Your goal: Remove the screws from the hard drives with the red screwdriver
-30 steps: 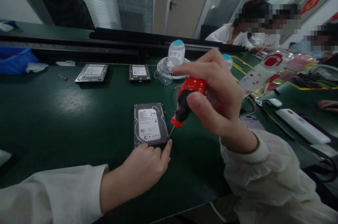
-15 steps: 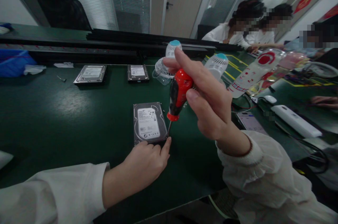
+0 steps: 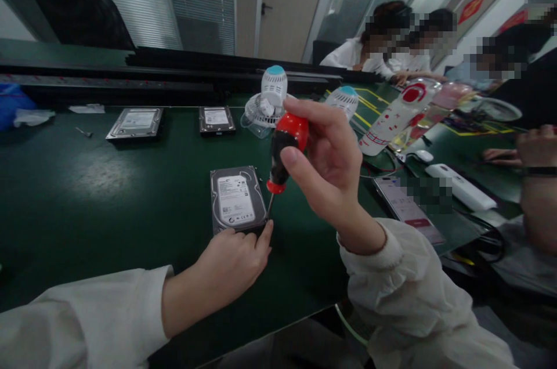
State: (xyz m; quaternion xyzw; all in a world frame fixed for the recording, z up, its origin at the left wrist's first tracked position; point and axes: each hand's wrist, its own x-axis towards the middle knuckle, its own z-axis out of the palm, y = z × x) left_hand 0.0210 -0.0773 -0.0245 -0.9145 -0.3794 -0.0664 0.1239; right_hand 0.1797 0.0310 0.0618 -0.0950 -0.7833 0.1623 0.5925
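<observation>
Right hand (image 3: 331, 169): raised over the green counter (image 3: 108, 235), with fingers closed round the handle of the screwdriver (image 3: 282, 140) and thumb pressed against it.
Screwdriver: red and black, slanted, with tip down at the near right corner of the hard drive (image 3: 235, 201); too small to tell whether set in a screw.
Left hand (image 3: 232, 261): at the near edge of the hard drive, with fingers curled and index stretched to that same corner; thumb hidden, so cannot tell whether gripping.
Hard drive: flat on the counter, label up, just beyond the left hand.
Right side: phone (image 3: 407, 206) lying screen up, near a white power strip (image 3: 461, 186).
Farther back: larger drive (image 3: 134, 123), smaller drive (image 3: 216, 119) and white fan (image 3: 274, 89), left to right.
Beyond the counter: black chair (image 3: 82, 18) and door (image 3: 282, 21).
</observation>
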